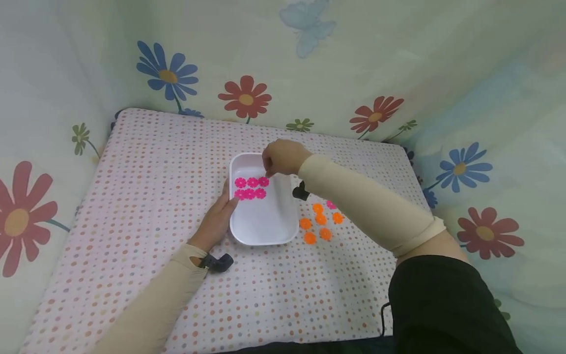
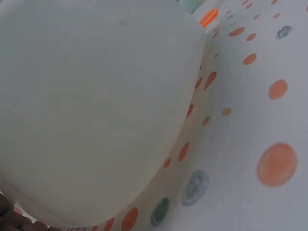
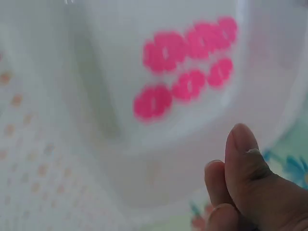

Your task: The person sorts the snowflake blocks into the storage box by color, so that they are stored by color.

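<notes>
A white rectangular tray (image 1: 265,221) stands on the dotted cloth. Inside, small pink flower-shaped pieces (image 1: 249,193) lie flat in two rows toward the upper left. My left hand (image 1: 216,216) grips the tray's left side, thumb over the rim and the other fingers outside. Over the far part of the tray hangs my right hand (image 1: 285,157), its fingers curled and its fingertips just above the end of the farther pink row. In the right wrist view the thumb (image 3: 243,144) and fingers are bent close together, with nothing visible between them. The left wrist view is mostly filled by the tray's outer wall (image 2: 96,106).
Several orange flower-shaped pieces (image 1: 320,219) lie scattered on the cloth right of the tray. A pink piece (image 1: 330,204) is there too, partly covered by the right forearm. Flower-printed curtains (image 1: 309,88) hang behind the table (image 1: 177,147) and along both sides.
</notes>
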The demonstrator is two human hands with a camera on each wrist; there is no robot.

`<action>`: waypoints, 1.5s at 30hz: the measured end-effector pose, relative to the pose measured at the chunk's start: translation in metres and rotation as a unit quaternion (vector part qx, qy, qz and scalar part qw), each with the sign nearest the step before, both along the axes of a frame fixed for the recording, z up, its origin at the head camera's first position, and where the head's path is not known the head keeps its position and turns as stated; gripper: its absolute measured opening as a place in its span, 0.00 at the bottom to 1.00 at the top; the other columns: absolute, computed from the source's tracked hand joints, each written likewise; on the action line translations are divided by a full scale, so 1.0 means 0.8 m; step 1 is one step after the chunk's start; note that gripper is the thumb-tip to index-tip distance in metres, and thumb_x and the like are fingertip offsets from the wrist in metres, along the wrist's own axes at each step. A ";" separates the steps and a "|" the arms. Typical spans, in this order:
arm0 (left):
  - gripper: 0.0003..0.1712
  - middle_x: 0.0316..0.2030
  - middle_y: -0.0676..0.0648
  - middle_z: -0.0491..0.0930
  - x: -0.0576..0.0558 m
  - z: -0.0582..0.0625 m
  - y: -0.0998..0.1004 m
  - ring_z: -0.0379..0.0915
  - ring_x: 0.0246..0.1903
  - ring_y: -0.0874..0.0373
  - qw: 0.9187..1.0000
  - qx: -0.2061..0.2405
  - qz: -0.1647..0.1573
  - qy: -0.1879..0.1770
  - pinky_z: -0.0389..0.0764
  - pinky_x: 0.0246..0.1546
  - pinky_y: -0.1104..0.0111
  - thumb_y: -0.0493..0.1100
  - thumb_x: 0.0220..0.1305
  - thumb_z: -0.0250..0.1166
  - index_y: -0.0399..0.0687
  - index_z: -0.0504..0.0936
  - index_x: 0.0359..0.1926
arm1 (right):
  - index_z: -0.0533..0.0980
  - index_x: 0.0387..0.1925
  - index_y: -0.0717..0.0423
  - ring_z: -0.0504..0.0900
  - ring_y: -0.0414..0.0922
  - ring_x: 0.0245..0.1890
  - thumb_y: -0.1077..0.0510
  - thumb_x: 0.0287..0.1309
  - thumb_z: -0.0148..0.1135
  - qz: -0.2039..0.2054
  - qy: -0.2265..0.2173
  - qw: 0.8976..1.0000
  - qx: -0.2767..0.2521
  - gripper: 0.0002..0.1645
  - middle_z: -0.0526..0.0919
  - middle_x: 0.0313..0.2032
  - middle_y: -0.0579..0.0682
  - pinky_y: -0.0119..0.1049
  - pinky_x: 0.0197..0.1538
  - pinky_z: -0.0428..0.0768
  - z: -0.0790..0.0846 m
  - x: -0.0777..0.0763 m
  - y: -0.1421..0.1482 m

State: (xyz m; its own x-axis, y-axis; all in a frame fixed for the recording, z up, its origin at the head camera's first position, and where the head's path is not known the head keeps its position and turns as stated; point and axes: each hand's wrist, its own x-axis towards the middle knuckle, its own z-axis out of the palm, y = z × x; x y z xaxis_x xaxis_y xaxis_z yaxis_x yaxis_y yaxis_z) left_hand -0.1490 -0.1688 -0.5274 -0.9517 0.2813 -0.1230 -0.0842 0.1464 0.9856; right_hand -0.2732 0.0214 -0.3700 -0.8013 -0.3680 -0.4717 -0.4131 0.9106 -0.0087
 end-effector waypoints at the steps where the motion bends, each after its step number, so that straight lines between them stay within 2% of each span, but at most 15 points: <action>1: 0.36 0.82 0.69 0.33 0.001 0.000 -0.002 0.29 0.83 0.62 1.000 -0.002 0.003 0.000 0.38 0.84 0.50 0.56 0.84 0.39 0.72 0.34 0.84 | 0.85 0.37 0.47 0.82 0.47 0.41 0.51 0.63 0.75 -0.008 0.011 1.000 -0.007 0.07 0.87 0.37 0.46 0.41 0.50 0.83 0.011 0.001 0.012; 3: 0.36 0.82 0.68 0.32 0.004 0.000 -0.007 0.28 0.83 0.61 1.000 -0.015 0.006 -0.001 0.37 0.83 0.49 0.57 0.84 0.38 0.70 0.33 0.84 | 0.85 0.38 0.48 0.82 0.47 0.41 0.53 0.64 0.74 -0.023 0.022 0.999 -0.011 0.05 0.88 0.38 0.46 0.42 0.51 0.84 0.024 0.004 0.042; 5: 0.37 0.82 0.67 0.32 0.006 -0.002 -0.012 0.27 0.83 0.61 1.000 -0.027 0.008 -0.004 0.37 0.83 0.49 0.57 0.84 0.38 0.70 0.32 0.84 | 0.86 0.41 0.48 0.83 0.47 0.42 0.54 0.65 0.73 -0.032 0.023 0.999 0.005 0.05 0.88 0.40 0.46 0.43 0.52 0.84 0.016 0.009 0.083; 9: 0.37 0.82 0.66 0.29 0.009 -0.003 -0.015 0.26 0.83 0.60 0.999 -0.043 0.003 -0.008 0.36 0.83 0.48 0.59 0.83 0.37 0.70 0.31 0.83 | 0.86 0.48 0.46 0.83 0.47 0.48 0.54 0.62 0.75 -0.060 -0.030 0.997 0.032 0.13 0.88 0.47 0.47 0.47 0.58 0.83 -0.036 0.021 0.174; 12: 0.37 0.82 0.66 0.30 0.008 0.001 -0.011 0.26 0.84 0.58 0.999 -0.041 -0.003 -0.006 0.37 0.83 0.47 0.59 0.83 0.37 0.72 0.31 0.83 | 0.85 0.47 0.42 0.82 0.47 0.52 0.52 0.59 0.78 -0.092 -0.068 0.993 0.016 0.15 0.86 0.50 0.46 0.48 0.61 0.81 -0.067 0.029 0.225; 15: 0.37 0.82 0.66 0.30 0.004 0.005 0.000 0.26 0.84 0.58 0.999 -0.032 -0.007 -0.001 0.37 0.83 0.45 0.60 0.83 0.37 0.73 0.31 0.83 | 0.85 0.41 0.40 0.81 0.47 0.52 0.51 0.57 0.79 -0.109 -0.065 0.992 -0.003 0.12 0.87 0.50 0.44 0.48 0.60 0.81 -0.070 0.037 0.258; 20: 0.37 0.83 0.66 0.30 -0.002 0.005 0.006 0.26 0.84 0.58 1.000 -0.030 -0.008 0.000 0.36 0.82 0.44 0.59 0.83 0.38 0.72 0.32 0.83 | 0.84 0.37 0.44 0.81 0.47 0.47 0.53 0.58 0.78 -0.129 -0.061 0.990 -0.016 0.08 0.87 0.45 0.45 0.45 0.54 0.81 -0.059 0.044 0.262; 23: 0.36 0.82 0.68 0.30 -0.003 0.006 0.011 0.26 0.83 0.61 1.000 -0.023 -0.009 -0.002 0.36 0.83 0.47 0.59 0.83 0.38 0.74 0.33 0.83 | 0.83 0.36 0.47 0.81 0.46 0.41 0.55 0.61 0.75 -0.132 -0.068 0.989 -0.027 0.06 0.87 0.41 0.46 0.41 0.47 0.82 -0.038 0.045 0.251; 25: 0.36 0.82 0.68 0.30 -0.003 0.006 0.011 0.26 0.83 0.62 1.000 -0.025 -0.008 -0.003 0.37 0.83 0.48 0.59 0.83 0.38 0.75 0.33 0.83 | 0.83 0.38 0.47 0.83 0.46 0.40 0.57 0.63 0.74 -0.122 -0.062 0.990 -0.042 0.05 0.87 0.41 0.46 0.40 0.46 0.83 -0.017 0.041 0.227; 28: 0.36 0.82 0.68 0.31 0.000 0.005 0.007 0.27 0.83 0.61 1.000 -0.029 -0.002 -0.004 0.37 0.83 0.48 0.59 0.83 0.38 0.76 0.33 0.83 | 0.85 0.42 0.45 0.85 0.47 0.43 0.56 0.63 0.74 -0.094 -0.045 0.992 -0.067 0.07 0.88 0.42 0.45 0.42 0.50 0.85 0.014 0.030 0.163; 31: 0.36 0.82 0.67 0.32 0.003 0.001 0.001 0.27 0.84 0.59 0.999 -0.030 0.008 -0.005 0.37 0.83 0.47 0.58 0.84 0.38 0.74 0.33 0.83 | 0.87 0.45 0.43 0.85 0.46 0.45 0.54 0.63 0.75 -0.039 -0.038 0.996 -0.069 0.09 0.89 0.42 0.43 0.42 0.53 0.85 0.027 0.018 0.085; 34: 0.36 0.82 0.67 0.32 0.005 -0.003 -0.004 0.27 0.84 0.59 1.000 -0.023 0.012 -0.009 0.37 0.83 0.46 0.58 0.84 0.38 0.72 0.33 0.83 | 0.88 0.43 0.44 0.83 0.44 0.43 0.53 0.63 0.75 0.037 -0.036 0.998 -0.022 0.07 0.88 0.40 0.42 0.40 0.51 0.84 0.016 0.010 0.022; 37: 0.36 0.83 0.67 0.32 0.005 -0.004 -0.002 0.27 0.83 0.59 1.000 -0.012 0.009 -0.008 0.37 0.83 0.47 0.57 0.84 0.39 0.71 0.34 0.83 | 0.87 0.41 0.47 0.82 0.45 0.41 0.54 0.64 0.73 0.083 -0.038 0.994 0.052 0.05 0.87 0.38 0.44 0.39 0.49 0.84 -0.008 0.005 -0.006; 41: 0.37 0.83 0.65 0.32 0.002 -0.001 0.003 0.27 0.83 0.60 1.000 -0.004 -0.002 0.000 0.37 0.84 0.49 0.56 0.84 0.40 0.69 0.35 0.84 | 0.85 0.36 0.48 0.80 0.46 0.39 0.56 0.66 0.71 0.087 -0.033 0.987 0.134 0.02 0.86 0.36 0.46 0.38 0.48 0.82 -0.039 -0.005 -0.010; 45: 0.37 0.83 0.64 0.32 -0.001 0.004 0.000 0.27 0.83 0.60 1.000 -0.006 -0.005 0.004 0.37 0.84 0.50 0.55 0.84 0.40 0.67 0.34 0.84 | 0.84 0.32 0.47 0.79 0.45 0.38 0.56 0.65 0.71 0.093 -0.028 0.982 0.159 0.04 0.85 0.35 0.45 0.37 0.45 0.82 -0.060 -0.017 -0.007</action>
State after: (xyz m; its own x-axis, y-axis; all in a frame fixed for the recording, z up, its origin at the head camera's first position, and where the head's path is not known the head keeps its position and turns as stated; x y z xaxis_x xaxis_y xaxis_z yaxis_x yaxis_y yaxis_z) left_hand -0.1498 -0.1687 -0.5242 -0.9496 0.2899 -0.1192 -0.0749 0.1595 0.9843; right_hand -0.2865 0.0157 -0.4181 -0.7032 -0.3333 -0.6281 -0.5804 0.7793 0.2363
